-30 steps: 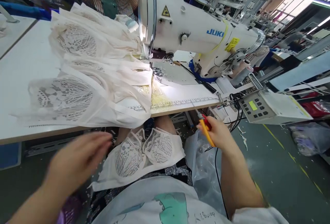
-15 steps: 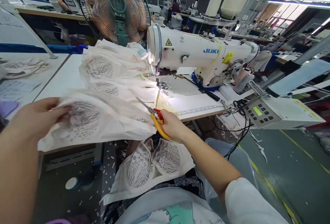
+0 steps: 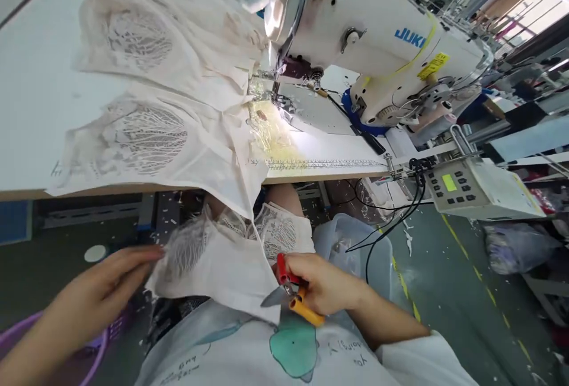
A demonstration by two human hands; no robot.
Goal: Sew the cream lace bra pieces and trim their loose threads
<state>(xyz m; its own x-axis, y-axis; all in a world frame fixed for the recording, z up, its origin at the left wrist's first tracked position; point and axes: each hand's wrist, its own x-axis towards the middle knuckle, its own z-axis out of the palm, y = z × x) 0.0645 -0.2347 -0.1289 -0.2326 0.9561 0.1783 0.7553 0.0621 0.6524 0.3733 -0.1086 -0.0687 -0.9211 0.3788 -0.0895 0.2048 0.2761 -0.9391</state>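
Over my lap hangs a white lace bra piece (image 3: 231, 258), joined by a narrow strip to the white lace pieces (image 3: 151, 131) on the sewing table. At its left edge, the fingertips of my left hand (image 3: 111, 285) pinch the fabric. My right hand (image 3: 331, 282) is closed around scissors (image 3: 291, 291) with red and orange handles. Their blades point left beside the right corner of the piece. Part of another lace cup (image 3: 282, 235) shows behind it, above my legs.
A JUKI sewing machine (image 3: 382, 36) with its lamp lit stands at the table's back. A ruler strip (image 3: 329, 164) runs along the front edge. The control box (image 3: 484, 187) is at the right. Below are a clear plastic bin (image 3: 377, 261) and a purple basket (image 3: 104, 350).
My view has tilted down and closer. Both hands have come down from the table to my lap. The bra piece now hangs over my lap, and the scissors point lower.
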